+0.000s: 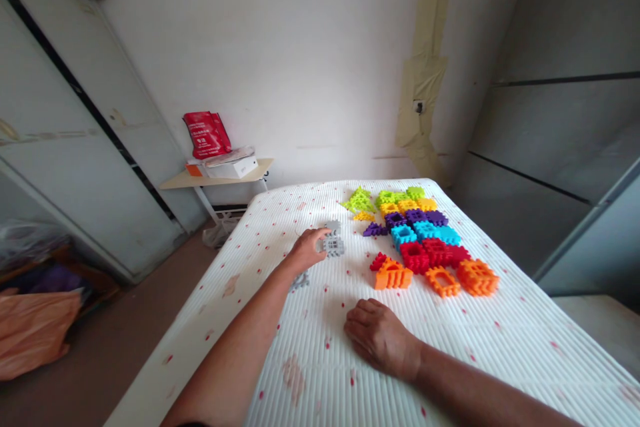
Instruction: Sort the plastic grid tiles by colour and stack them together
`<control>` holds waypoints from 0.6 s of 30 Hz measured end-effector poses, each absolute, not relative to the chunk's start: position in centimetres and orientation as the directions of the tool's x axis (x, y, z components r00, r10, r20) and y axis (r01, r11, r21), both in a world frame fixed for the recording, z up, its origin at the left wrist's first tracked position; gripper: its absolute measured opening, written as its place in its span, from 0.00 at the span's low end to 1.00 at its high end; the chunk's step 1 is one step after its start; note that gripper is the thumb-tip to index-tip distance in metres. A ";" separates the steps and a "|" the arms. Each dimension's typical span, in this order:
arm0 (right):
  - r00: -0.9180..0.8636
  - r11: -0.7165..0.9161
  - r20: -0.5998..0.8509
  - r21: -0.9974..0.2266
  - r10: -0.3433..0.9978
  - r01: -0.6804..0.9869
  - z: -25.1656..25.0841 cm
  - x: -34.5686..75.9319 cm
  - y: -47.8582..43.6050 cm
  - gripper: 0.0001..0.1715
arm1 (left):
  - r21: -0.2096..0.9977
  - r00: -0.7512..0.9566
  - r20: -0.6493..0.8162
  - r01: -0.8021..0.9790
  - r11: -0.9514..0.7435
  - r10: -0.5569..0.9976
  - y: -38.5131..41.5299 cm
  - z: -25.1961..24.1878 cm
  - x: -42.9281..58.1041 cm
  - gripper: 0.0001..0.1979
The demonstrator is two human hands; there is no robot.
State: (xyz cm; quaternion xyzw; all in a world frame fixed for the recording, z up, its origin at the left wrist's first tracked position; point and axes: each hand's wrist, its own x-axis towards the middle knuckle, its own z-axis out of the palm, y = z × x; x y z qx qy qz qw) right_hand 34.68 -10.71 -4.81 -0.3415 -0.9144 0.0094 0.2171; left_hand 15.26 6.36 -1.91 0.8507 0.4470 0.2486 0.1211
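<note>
My left hand (309,250) reaches over the middle of the white bed, its thumb and fingers closed on the left side of a grey block (333,247). Just behind that block lies another grey piece (333,227), and a further grey piece (300,281) is partly covered by my left forearm. My right hand (376,333) rests on the mattress as a loose fist, fingers curled under, nearest to an orange block (393,275). To the right stand rows of blocks: green (400,197), yellow (409,206), purple (419,217), blue (427,231), red (436,251) and orange (477,277).
Beyond the bed (240,240), a small table (183,180) holds a red bag (207,135) and a white box (233,167). Grey cabinets flank both sides. An orange bag (37,333) lies at the lower left. A socket (419,107) is on the wall.
</note>
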 end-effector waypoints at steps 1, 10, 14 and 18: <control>-0.672 0.767 0.393 -0.163 0.628 0.621 -4.8 34.7 -10.7 0.08 | 0.430 0.477 0.314 0.700 -0.571 0.821 6.4 -2.0 15.3 0.28; -0.665 0.764 0.399 -0.169 0.631 0.623 -5.2 34.7 -10.7 0.07 | 0.430 0.481 0.315 0.696 -0.575 0.818 6.6 -2.3 15.5 0.28; -0.667 0.763 0.391 -0.174 0.634 0.623 -5.1 34.7 -10.7 0.08 | 0.433 0.484 0.318 0.691 -0.579 0.815 6.7 -2.5 15.6 0.29; -0.672 0.768 0.392 -0.172 0.628 0.617 -5.0 34.7 -10.7 0.08 | 0.438 0.479 0.320 0.690 -0.576 0.817 6.7 -2.6 15.7 0.29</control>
